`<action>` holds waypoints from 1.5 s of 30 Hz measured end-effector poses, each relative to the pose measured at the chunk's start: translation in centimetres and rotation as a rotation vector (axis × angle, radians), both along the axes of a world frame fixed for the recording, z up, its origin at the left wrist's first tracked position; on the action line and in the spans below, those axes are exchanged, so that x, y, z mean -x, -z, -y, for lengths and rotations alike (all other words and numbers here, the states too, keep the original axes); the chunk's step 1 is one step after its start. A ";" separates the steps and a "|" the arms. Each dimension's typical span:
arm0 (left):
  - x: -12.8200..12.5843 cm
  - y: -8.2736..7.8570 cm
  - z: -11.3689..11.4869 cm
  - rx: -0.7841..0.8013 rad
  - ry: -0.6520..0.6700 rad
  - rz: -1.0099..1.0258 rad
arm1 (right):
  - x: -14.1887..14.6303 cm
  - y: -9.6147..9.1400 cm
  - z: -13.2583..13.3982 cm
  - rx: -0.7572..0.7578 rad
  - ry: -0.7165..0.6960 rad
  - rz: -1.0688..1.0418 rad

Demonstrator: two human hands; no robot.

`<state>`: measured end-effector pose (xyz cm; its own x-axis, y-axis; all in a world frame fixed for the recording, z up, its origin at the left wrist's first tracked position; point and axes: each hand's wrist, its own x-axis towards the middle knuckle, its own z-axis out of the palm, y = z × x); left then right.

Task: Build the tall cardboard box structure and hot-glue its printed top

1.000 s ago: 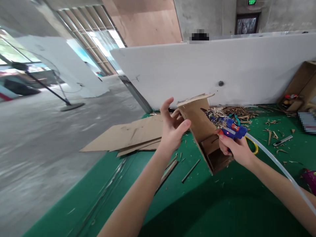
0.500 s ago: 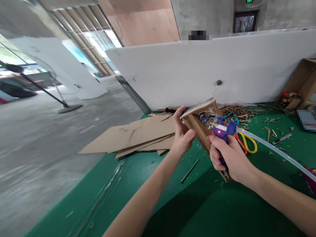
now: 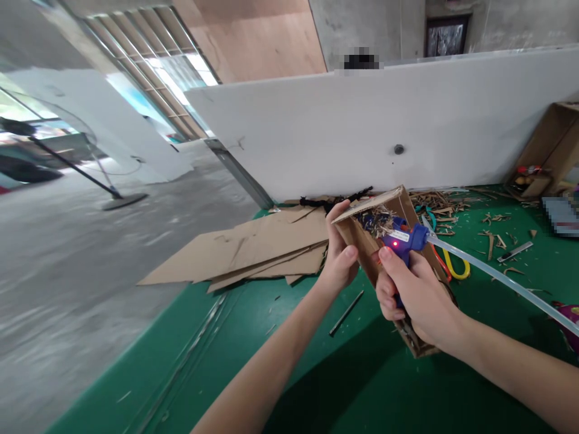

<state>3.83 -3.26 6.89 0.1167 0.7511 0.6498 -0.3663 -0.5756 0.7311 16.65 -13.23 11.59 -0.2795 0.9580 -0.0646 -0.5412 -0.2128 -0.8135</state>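
Observation:
My left hand (image 3: 340, 253) grips the upper left corner of a small open cardboard box (image 3: 362, 244), which is tilted above the table. A blue hot glue gun (image 3: 402, 238) is in my right hand (image 3: 409, 289), its red light lit and a long clear glue stick (image 3: 488, 268) running out of its back. The gun's front end reaches into the box, beside thin cardboard shreds (image 3: 380, 220). Its nozzle tip is hidden. Behind the gun, scissors with a yellow and red handle (image 3: 461, 271) lie partly covered.
Flat cardboard sheets (image 3: 253, 244) lie at the left of the green table (image 3: 253, 361). A dark thin stick (image 3: 346, 313) rests near the middle. Cardboard scraps (image 3: 436, 205) and a utility knife (image 3: 514, 252) are at right. A white partition (image 3: 307, 132) stands behind; a larger cardboard box (image 3: 549, 138) sits far right.
The box has turned and come slightly nearer, its lower end now further right and lower. Both hands moved with it, the glue gun staying inside.

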 end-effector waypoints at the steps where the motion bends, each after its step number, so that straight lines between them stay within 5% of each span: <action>1: 0.0 0.0 0.0 0.003 -0.001 -0.006 | 0.0 0.0 0.0 -0.007 0.002 0.001; 29: 0.6 -0.5 -0.5 -0.011 0.047 0.017 | 0.4 -0.3 1.2 -0.057 0.125 0.124; 45: 0.5 -1.2 0.4 -0.018 -0.039 -0.052 | 0.4 0.1 1.5 -0.082 0.069 0.182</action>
<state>3.34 -3.70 8.06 0.1217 0.7440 0.6570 -0.3056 -0.6017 0.7379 16.20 -14.73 11.47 -0.2038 0.9786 -0.0286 -0.3952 -0.1090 -0.9121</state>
